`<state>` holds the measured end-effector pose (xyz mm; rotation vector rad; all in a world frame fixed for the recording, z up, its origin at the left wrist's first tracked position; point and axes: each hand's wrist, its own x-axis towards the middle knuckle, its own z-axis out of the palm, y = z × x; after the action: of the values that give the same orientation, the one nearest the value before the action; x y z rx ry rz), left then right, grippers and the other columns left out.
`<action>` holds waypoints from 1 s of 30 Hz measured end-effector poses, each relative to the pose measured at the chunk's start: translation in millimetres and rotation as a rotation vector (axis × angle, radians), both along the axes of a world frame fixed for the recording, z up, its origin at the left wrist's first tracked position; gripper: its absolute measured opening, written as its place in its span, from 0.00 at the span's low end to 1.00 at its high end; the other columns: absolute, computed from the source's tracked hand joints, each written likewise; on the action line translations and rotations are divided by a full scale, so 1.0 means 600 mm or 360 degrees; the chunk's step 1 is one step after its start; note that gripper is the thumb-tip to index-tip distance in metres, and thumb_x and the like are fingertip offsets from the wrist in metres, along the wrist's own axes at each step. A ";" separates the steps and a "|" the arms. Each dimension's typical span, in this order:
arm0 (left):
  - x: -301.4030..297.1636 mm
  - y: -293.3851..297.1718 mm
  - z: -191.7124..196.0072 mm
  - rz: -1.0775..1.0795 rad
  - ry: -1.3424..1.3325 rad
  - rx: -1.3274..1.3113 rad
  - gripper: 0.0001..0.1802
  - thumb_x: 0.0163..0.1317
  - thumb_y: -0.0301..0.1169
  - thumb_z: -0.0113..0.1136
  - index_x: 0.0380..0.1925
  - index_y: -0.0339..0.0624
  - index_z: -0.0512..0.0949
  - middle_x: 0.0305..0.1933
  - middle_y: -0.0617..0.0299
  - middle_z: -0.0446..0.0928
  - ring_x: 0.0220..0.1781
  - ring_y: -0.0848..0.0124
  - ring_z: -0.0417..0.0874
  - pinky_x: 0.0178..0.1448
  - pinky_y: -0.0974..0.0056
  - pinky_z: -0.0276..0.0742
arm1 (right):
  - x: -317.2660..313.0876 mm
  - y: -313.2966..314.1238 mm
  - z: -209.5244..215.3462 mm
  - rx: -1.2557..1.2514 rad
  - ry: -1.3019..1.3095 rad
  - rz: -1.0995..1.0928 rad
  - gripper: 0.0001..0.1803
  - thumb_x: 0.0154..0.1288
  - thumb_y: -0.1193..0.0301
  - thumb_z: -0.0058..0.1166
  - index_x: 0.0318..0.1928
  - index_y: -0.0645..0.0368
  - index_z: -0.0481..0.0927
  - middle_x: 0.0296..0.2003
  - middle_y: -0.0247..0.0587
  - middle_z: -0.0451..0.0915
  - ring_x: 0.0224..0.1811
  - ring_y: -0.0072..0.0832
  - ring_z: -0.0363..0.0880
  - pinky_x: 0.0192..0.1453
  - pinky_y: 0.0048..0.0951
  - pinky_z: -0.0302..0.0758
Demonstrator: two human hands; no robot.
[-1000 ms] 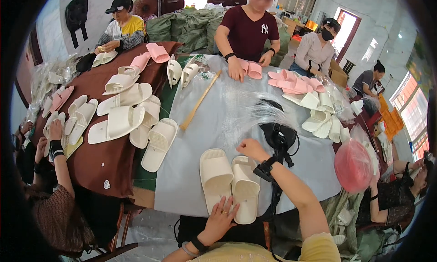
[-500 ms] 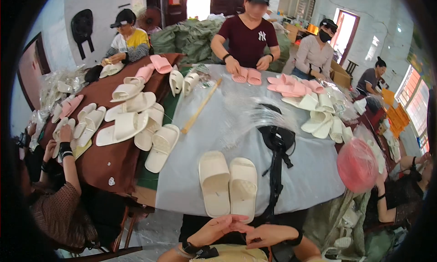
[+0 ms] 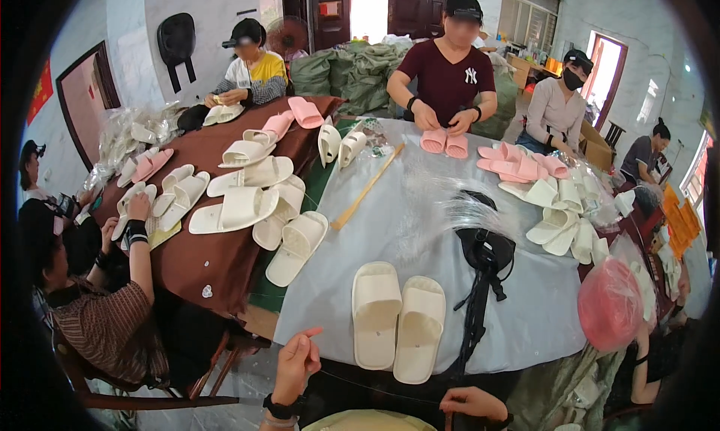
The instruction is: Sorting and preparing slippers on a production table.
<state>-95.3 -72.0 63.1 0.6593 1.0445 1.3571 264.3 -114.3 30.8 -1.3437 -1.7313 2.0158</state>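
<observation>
**Cream slippers on the table edge, both hands pulled back below them**

A round table (image 3: 420, 228) under a pale grey cover fills the middle of the frame, and beside it to the left stands a table with a brown cloth (image 3: 202, 258) carrying many cream slippers in loose rows. Green sacks (image 3: 360, 75) are heaped at the top centre behind the seated people. A pink plastic bag (image 3: 609, 305) bulges at the right edge of the grey table. A black bag with straps (image 3: 486, 252) lies right of centre, its strap trailing down toward the lower edge of the cover. A pile of cream slippers (image 3: 564, 222) sits at the right, with pink slippers (image 3: 525, 165) above them. A long wooden stick (image 3: 367, 187) lies slanted across the upper left of the grey cover.

The pair of cream slippers (image 3: 397, 324) lies side by side, soles down, at the near edge of the grey cover, in the lower centre of the frame. Both of the person's hands are below that edge and off the table, apart from the pair. The left hand (image 3: 296, 362) is at the lower left of the slippers, raised, fingers loosely curled with the forefinger and thumb pinched together; a thin thread seems to run from it toward the right. The right hand (image 3: 472, 402) is at the bottom edge, lower right of the pair, closed loosely with the knuckles up; whether it grips anything I cannot tell.
</observation>
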 end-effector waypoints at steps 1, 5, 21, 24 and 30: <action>-0.004 -0.002 -0.005 -0.0052 0.0218 -0.0098 0.18 0.70 0.38 0.40 0.49 0.36 0.70 0.19 0.70 0.63 0.20 0.79 0.62 0.25 0.73 0.60 | 0.003 0.005 0.001 -0.0032 0.0031 -0.0119 0.10 0.66 0.67 0.50 0.39 0.61 0.78 0.32 0.31 0.79 0.36 0.16 0.75 0.42 0.18 0.69; 0.015 -0.001 -0.007 -0.0362 0.0748 -0.0229 0.18 0.70 0.37 0.40 0.49 0.36 0.72 0.20 0.71 0.66 0.18 0.84 0.59 0.22 0.77 0.56 | 0.005 0.037 0.001 0.0035 0.0025 -0.0301 0.10 0.66 0.67 0.47 0.36 0.61 0.76 0.31 0.30 0.78 0.30 0.16 0.74 0.36 0.21 0.72; 0.040 0.003 -0.095 -0.0601 -0.1227 -0.0793 0.09 0.68 0.33 0.45 0.38 0.37 0.69 0.28 0.67 0.68 0.28 0.76 0.69 0.37 0.70 0.70 | -0.027 0.077 0.016 -0.0634 0.1960 -0.1493 0.17 0.71 0.62 0.36 0.23 0.51 0.61 0.12 0.24 0.54 0.11 0.17 0.51 0.18 0.21 0.53; 0.062 0.010 -0.091 -0.0360 -0.0926 -0.0736 0.09 0.68 0.32 0.45 0.38 0.37 0.69 0.29 0.66 0.68 0.28 0.75 0.71 0.38 0.69 0.72 | -0.025 0.081 -0.002 -0.0927 0.2227 -0.1484 0.17 0.72 0.60 0.34 0.25 0.51 0.63 0.11 0.23 0.55 0.11 0.17 0.51 0.18 0.19 0.53; 0.064 0.092 -0.110 -0.0103 0.0429 0.0080 0.07 0.64 0.31 0.49 0.33 0.37 0.72 0.24 0.61 0.74 0.25 0.68 0.76 0.34 0.63 0.75 | -0.052 0.162 0.022 0.0463 0.1001 -0.1313 0.17 0.72 0.59 0.37 0.30 0.56 0.70 0.21 0.26 0.64 0.24 0.15 0.60 0.26 0.17 0.55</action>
<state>-56.7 -16.8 -2.9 0.9251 1.1946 1.2647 233.3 -16.9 44.3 -0.9393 -0.9142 1.4107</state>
